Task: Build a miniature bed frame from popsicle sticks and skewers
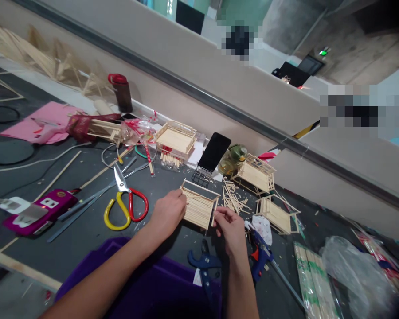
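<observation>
A small frame model of thin wooden sticks (197,207) with a slatted floor lies on the dark table between my hands. My left hand (169,210) is closed on its left edge, fingers curled. At the right edge my right hand (230,223) pinches a short wooden stick (214,218) against or close beside the model; contact is hard to make out. Loose cut sticks (233,198) are scattered just behind. Blue cutters (204,263) lie in front of the model, and a blue glue gun (262,252) rests right of my right hand.
Red-and-yellow scissors (126,199), metal strips (83,210) and a purple power strip (41,212) lie left. Behind stand a propped phone (216,151), a green-lidded jar (234,160) and finished-looking stick models (175,138). Bagged sticks (314,279) lie right. A purple bin (96,257) sits below.
</observation>
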